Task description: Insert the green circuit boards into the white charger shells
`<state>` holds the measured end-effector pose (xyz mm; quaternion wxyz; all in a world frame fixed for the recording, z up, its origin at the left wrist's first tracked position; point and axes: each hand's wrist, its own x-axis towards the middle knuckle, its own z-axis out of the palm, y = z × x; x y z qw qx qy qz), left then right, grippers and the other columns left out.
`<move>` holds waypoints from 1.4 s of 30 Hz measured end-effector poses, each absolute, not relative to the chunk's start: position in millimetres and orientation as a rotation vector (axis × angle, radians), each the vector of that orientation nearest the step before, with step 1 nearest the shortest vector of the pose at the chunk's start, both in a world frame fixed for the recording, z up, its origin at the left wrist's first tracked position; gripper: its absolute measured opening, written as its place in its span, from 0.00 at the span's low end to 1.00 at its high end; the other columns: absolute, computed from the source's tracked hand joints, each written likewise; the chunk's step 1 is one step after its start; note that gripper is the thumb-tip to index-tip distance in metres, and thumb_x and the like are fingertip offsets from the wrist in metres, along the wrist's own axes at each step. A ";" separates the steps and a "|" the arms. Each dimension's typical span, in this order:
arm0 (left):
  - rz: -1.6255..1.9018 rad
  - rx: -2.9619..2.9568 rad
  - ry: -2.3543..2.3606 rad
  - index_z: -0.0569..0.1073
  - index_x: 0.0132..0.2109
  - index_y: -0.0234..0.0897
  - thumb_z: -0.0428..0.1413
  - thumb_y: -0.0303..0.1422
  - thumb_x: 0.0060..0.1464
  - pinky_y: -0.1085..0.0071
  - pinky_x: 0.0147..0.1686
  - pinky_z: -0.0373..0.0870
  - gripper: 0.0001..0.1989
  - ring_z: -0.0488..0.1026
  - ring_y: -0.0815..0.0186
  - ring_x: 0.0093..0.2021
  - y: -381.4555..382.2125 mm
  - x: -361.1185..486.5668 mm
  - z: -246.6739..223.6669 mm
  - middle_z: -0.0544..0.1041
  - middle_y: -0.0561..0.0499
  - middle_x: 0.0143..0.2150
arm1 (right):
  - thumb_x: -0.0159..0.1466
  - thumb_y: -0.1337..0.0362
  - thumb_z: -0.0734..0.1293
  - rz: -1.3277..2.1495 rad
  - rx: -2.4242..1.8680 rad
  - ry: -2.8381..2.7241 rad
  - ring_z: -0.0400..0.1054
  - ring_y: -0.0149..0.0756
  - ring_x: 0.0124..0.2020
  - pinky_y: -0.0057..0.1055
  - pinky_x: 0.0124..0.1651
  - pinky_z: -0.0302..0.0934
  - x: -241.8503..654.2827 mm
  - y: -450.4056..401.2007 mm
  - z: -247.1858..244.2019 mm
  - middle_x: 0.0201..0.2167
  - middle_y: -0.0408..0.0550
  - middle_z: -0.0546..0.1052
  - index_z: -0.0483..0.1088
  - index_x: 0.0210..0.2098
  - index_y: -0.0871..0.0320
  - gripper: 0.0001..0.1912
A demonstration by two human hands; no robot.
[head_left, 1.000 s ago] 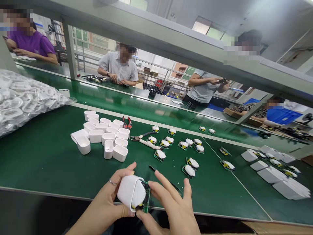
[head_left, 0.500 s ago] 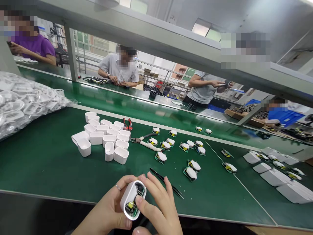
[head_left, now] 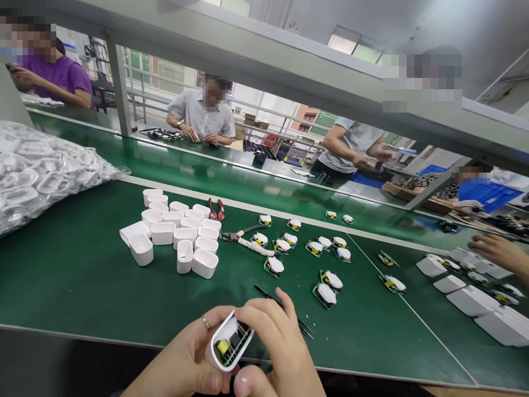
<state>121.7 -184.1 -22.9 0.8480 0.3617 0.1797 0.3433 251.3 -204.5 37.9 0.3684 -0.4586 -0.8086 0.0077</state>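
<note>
My left hand (head_left: 184,355) is wrapped round a white plastic housing (head_left: 210,353), its open end facing up towards me. A circuit board (head_left: 236,347) with a yellow part and dark parts sits inside it. With its fingers on the upper rim and its thumb low by the near side, my right hand (head_left: 285,344) also grips the housing. Black tweezers (head_left: 306,330) lie on the table just beyond that hand, partly hidden by it.
Empty white housings (head_left: 190,234) stand grouped ahead, beside red-handled pliers (head_left: 216,209) and white-handled pliers (head_left: 252,242). Several boards (head_left: 325,295) with white tops lie to the right. A bag of white parts (head_left: 45,171) fills the left. A co-worker's hand (head_left: 502,253) reaches over more housings (head_left: 502,322).
My right fingers have moved from inside the opening to its upper rim, and the housing has tilted slightly. A co-worker's hand has come in at the right edge.
</note>
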 end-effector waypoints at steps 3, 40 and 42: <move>0.710 0.755 0.360 0.64 0.43 0.38 0.64 0.42 0.26 0.79 0.22 0.53 0.33 0.62 0.75 0.22 -183.5 121.8 -23.1 0.66 0.56 0.24 | 0.56 0.43 0.48 0.002 -1.181 -1.931 0.65 0.30 0.26 0.42 0.52 0.43 254.2 -204.4 32.9 0.24 0.40 0.69 0.62 0.31 0.54 0.24; 0.779 0.777 0.705 0.62 0.45 0.40 0.63 0.40 0.29 0.77 0.31 0.59 0.32 0.64 0.73 0.27 -156.4 110.1 -3.4 0.70 0.55 0.32 | 0.54 0.42 0.50 0.214 -1.046 -2.043 0.64 0.34 0.34 0.39 0.49 0.50 304.3 -157.7 60.6 0.32 0.44 0.68 0.58 0.29 0.54 0.22; 0.871 0.867 0.840 0.60 0.47 0.39 0.62 0.41 0.30 0.76 0.30 0.61 0.34 0.66 0.70 0.27 -136.4 98.6 10.1 0.71 0.55 0.27 | 0.56 0.46 0.52 0.303 -1.112 -1.912 0.63 0.36 0.37 0.38 0.50 0.50 323.1 -159.1 56.1 0.31 0.43 0.67 0.57 0.29 0.53 0.18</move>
